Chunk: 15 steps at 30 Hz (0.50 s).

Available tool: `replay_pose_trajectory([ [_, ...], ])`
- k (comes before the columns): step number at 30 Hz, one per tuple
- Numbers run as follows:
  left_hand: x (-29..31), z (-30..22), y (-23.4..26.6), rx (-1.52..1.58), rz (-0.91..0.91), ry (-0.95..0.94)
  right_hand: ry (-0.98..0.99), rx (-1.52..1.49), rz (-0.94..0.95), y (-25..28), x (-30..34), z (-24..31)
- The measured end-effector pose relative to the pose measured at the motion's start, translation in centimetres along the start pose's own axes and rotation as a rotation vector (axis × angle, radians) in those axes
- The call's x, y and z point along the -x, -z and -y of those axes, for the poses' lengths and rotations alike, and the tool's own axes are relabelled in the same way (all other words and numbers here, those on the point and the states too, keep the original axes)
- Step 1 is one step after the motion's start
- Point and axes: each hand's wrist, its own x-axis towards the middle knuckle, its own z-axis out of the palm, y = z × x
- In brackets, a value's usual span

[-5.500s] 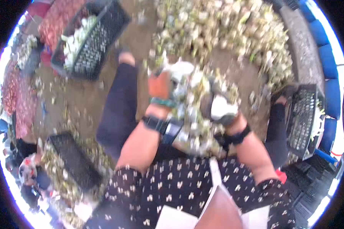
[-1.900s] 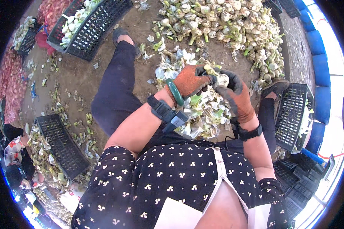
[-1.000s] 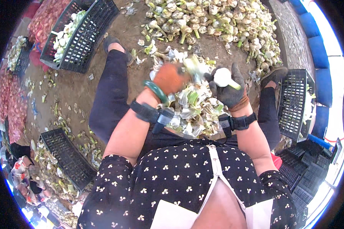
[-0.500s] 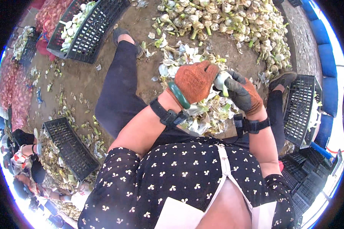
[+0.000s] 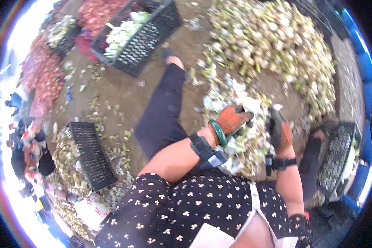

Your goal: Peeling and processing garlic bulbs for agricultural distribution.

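My left hand (image 5: 234, 120), in an orange glove with dark fingers, is over a heap of pale garlic skins and leafy scraps (image 5: 246, 144). Its fingers are loosely bent and apart, with no held thing visible. White papery skin (image 5: 252, 105) shows just beyond its fingertips, blurred. To its right, my right hand (image 5: 280, 130) wears a similar glove, fingers closed and pointing away from me. At their tips shows a small white garlic bulb (image 5: 277, 107), mostly covered by the fingers. Farther off lies a large pile of untrimmed garlic bulbs (image 5: 273, 41).
A black crate (image 5: 146, 45) holding white garlic stands at far left. Another black crate (image 5: 339, 159) is beside my right leg. At left, a tipped crate (image 5: 93, 155) lies by more scraps. Red net sacks (image 5: 45, 91) and other people (image 5: 33, 153) are beyond it.
The view has swung, shifting the scene right and down. My hands have moved apart; the bulb that was between them now shows at my right fingertips.
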Motion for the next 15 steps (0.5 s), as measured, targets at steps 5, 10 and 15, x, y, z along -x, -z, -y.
replay_pose_trajectory([
  [5,0.5,-8.3,7.1,0.792,-0.352,-0.483,-0.405,-0.234,0.438,-2.8,-1.8,-3.2],
  [10,-2.7,1.4,4.4,0.577,-0.296,-0.067,-0.275,0.081,0.05,-6.7,-6.8,-21.0],
  [15,-1.5,2.3,1.0,0.619,-0.11,0.336,-0.742,-0.066,0.256,-10.3,-10.8,-24.0],
])
